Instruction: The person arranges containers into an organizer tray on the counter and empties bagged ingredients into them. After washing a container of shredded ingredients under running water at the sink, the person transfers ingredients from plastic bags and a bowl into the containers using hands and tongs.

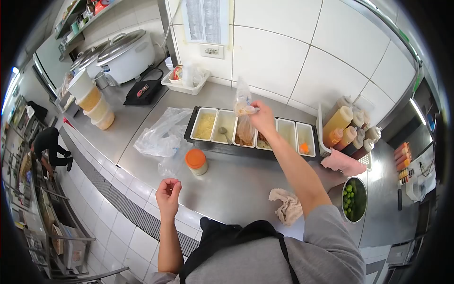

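My right hand pinches a clear plastic bag over the row of white food containers. The bag's lower end hangs at the container of brown food; whether food is inside the bag is hard to tell. My left hand is raised over the counter's front edge, fingers curled and thumb against them, with nothing visible in it. Nearest to it stands a jar with an orange lid. Crumpled clear plastic bags lie behind the jar. A spoon rests in one container beside yellow shreds.
At right are a basket of sauce bottles, a pink cloth and a metal bowl of limes. A beige cloth lies near me. Stacked tubs and rice cookers stand left. A person bends by far-left shelves.
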### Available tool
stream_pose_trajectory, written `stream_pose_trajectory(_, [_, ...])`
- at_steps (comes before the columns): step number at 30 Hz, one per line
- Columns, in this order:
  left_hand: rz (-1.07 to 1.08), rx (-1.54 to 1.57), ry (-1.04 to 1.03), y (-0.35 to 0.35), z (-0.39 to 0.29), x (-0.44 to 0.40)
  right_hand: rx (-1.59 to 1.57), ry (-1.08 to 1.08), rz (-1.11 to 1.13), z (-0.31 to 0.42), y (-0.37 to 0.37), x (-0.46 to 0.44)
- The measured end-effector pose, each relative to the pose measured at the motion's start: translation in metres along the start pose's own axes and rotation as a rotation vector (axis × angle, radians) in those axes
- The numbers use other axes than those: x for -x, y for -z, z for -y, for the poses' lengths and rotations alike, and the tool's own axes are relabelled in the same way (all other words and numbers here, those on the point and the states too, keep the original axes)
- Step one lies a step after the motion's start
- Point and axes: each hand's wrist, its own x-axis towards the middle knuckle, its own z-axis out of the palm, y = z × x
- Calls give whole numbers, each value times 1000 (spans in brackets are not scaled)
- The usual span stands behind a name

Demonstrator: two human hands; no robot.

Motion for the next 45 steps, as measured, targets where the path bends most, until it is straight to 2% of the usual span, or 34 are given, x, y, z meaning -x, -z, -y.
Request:
stream_pose_trajectory(3, [2, 0, 12, 4, 2, 6, 50, 118, -65, -3, 1, 2])
stream_pose_trajectory(6, [0, 10, 2, 2, 3, 3, -66, 131, -112, -22, -16, 4])
stream_pose_trajectory(9, [-10, -5, -4, 5, 5, 5, -27, -77, 196, -4, 1, 0])
stream_pose_trajectory(12, [-17, -46, 9, 9, 6, 7, -152, -7, 147, -15, -4, -13])
stream_pose_trajectory(15, [-38, -41, 24, 11, 6, 10, -53, -46, 89, -5, 1, -7])
stream_pose_trajectory(18, [-40, -31, 18, 12, 10, 11, -147, -96, 30, 3, 5, -8])
stream_pose_trajectory(21, [-31, -32, 15, 12, 9, 9, -390, -143, -35, -15, 2, -18])
stream_pose_trajectory(24, [-34, -28, 25, 11, 6, 9, -476, -495, 82, 0, 23, -12])
stream_pose_trajectory(32, [3, 8, 38, 5, 7, 9, -1175, -561, 16, -45, 42, -8])
stream_pose_trajectory(36, [86, -30, -106, -25, -3, -2, -1487, -584, 90, -41, 38, 9])
stream_pose_trajectory(39, [266, -57, -138, -69, -44, -18, -1737, -603, 157, -15, 16, 20])
stream_pose_trajectory(41, [268, -18, -189, -99, -74, -33, -1821, -585, 193, 16, -8, 26])
stream_pose_trajectory(43, [126, -216, -435, -116, -90, -60, -1805, -589, 236, 58, -31, 33])
stream_pose_trajectory(45, [-39, -276, -546, -122, -103, -93, -1722, -599, 382, 88, -50, 27])
